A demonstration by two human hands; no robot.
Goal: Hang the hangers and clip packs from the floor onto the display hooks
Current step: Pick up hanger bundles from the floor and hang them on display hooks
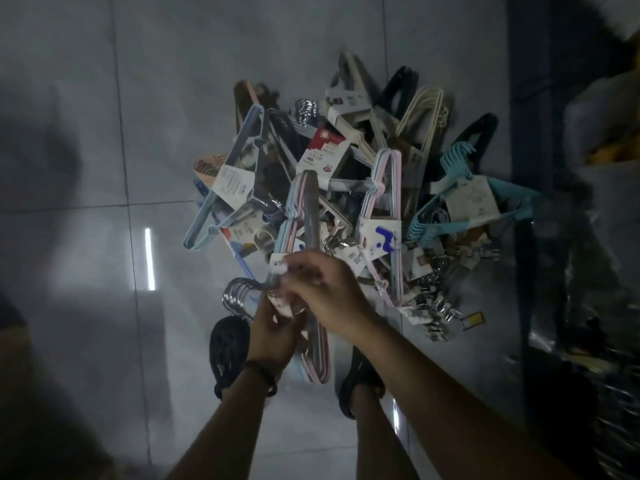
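Note:
A heap of hanger bundles (pixel 346 174) in cream, black, blue and pink lies on the grey tiled floor, with clip packs (pixel 433 306) at its near right edge. Both hands hold one bundle of pink, blue and grey hangers (pixel 306 209) lifted above the heap. My left hand (pixel 273 336) grips it from below near its metal hooks (pixel 239 294). My right hand (pixel 329 289) closes over its paper label from above. The bundle's lower end hangs down between my feet.
My two feet in dark sandals (pixel 230 348) stand on the tiles just in front of the heap. A dark shelf unit (pixel 571 237) with goods runs along the right side. A ceiling light reflects as a bright strip (pixel 149 259) on the floor at left.

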